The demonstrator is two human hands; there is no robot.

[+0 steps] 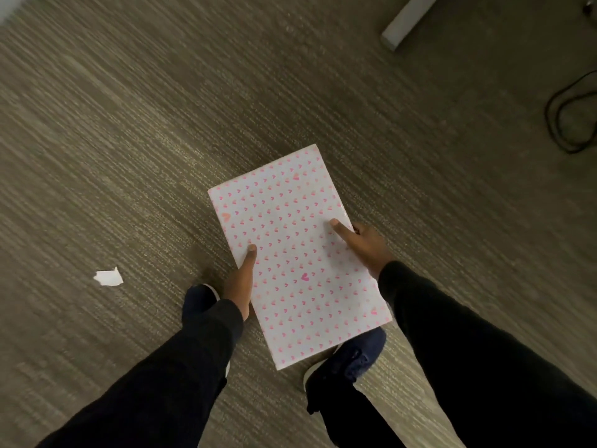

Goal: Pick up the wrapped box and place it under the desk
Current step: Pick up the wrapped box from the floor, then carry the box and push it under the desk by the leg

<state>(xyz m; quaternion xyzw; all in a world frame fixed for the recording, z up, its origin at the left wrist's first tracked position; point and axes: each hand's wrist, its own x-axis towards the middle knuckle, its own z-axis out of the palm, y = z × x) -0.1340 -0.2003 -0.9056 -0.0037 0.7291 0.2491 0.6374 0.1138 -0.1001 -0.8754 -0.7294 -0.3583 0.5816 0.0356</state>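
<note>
The wrapped box (292, 253) is flat and rectangular, in white paper with small pink hearts. It is held level above the carpet, its long side pointing away to the upper right. My left hand (240, 279) grips its left edge, thumb on top. My right hand (363, 242) grips its right edge, thumb lying across the top. Both arms wear black sleeves. A white desk foot (407, 19) lies on the floor at the top right; the desk top is out of view.
Grey-brown carpet (129, 140) fills the view. A torn scrap of white paper (108, 277) lies on it at the left. A black cable loop (571, 118) lies at the right edge. My dark blue shoes (347, 360) stand below the box.
</note>
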